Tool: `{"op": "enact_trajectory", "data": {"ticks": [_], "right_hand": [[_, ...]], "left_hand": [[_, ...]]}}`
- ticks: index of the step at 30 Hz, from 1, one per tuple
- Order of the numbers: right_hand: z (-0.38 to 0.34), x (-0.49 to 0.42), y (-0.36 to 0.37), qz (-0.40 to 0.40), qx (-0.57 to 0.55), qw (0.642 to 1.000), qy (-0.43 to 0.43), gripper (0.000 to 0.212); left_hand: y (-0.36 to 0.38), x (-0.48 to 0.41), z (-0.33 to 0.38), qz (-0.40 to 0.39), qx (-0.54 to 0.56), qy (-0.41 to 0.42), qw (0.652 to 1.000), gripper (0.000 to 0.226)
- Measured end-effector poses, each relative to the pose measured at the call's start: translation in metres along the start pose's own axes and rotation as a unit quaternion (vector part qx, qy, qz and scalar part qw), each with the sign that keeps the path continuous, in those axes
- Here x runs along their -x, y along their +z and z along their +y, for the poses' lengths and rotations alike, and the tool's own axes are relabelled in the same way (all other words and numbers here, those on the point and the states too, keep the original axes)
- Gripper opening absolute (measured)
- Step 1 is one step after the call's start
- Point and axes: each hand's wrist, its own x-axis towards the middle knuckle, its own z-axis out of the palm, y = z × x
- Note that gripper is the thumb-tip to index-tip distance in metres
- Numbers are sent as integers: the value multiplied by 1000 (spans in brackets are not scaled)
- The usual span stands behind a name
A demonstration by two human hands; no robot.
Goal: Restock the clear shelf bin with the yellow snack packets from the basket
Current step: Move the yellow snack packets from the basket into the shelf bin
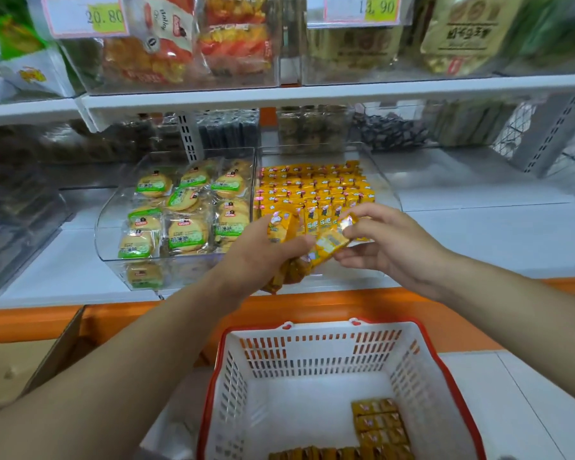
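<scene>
Single packet (334,239): a small, flat, yellow foil wrap. We judge it very light, glossy enough to slip, and easily crushed. We would take it lightly by a crimped end or across its flat faces.
Bundle of packets (281,229): several of the same kind, fanned out. We judge that such a loose stack slides apart unless it is squeezed across its faces.
Right hand (389,240): thumb and forefinger pinch the far-right end of the single packet. The other fingers are spread beneath it.
Left hand (259,254): fingers and thumb are curled round the bundle, with the thumb on top. The near-left end of the single packet lies against the bundle, just beside this thumb.
Position: both hands hold their packets above the near edge of the bin, over its front rows.
Clear shelf bin (384,184): sits on the lower shelf. We cannot see its near rows fully, because the hands hide them.
Stocked packets (312,187): upright rows fill the bin from its far wall toward us.
Basket (233,376): white with a red rim, near us and below the hands, well apart from them.
Basket packets (379,423): flat rows in the near-right corner. We judge the restocking well along but unfinished.
Biscuit bin (113,207): just left of the clear shelf bin, holding round biscuits in clear wrappers.
</scene>
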Motion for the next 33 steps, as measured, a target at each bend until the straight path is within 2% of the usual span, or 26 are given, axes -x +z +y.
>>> {"op": "enact_trajectory", "data": {"ticks": [4, 6, 9, 11, 16, 18, 20, 23, 26, 30, 33], "right_hand": [[1, 4, -4, 22, -60, 998, 11, 11], [3, 5, -5, -3, -65, 998, 27, 16], [8, 9, -3, -75, 3, 996, 40, 21], [10, 12, 3, -90, 37, 995, 37, 27], [15, 9, 18, -116, 76, 990, -10, 24], [14, 6, 17, -124, 114, 986, -4, 34], [10, 1, 16, -112, 136, 984, 1, 42], [1, -10, 12, -60, 111, 992, -26, 47], [-9, -34, 5, 14, 100, 993, -69, 45], [-7, -74, -1, 85, 196, 972, -93, 46], [5, -104, 1, 87, 251, 960, -84, 48]], "left_hand": [[-5, -2, 3, 5, 17, -15, 1000, 31], [-8, 0, 3, 4, 21, -9, 1000, 28], [-9, 3, 4, 18, 28, 6, 999, 22], [-9, 4, 5, 22, 20, 12, 999, 22], [-12, 6, 4, -23, -53, 17, 998, 37], [-17, 7, 3, -36, -69, 6, 997, 44], [-27, 7, 2, -21, -81, -12, 996, 53], [-42, 6, -1, 0, -65, -42, 997, 62], [-54, 6, -5, 5, -25, -38, 999, 49], [-67, 11, -12, 25, -57, -12, 998, 48], [-74, 14, -14, 42, -57, -17, 997, 54]]}}
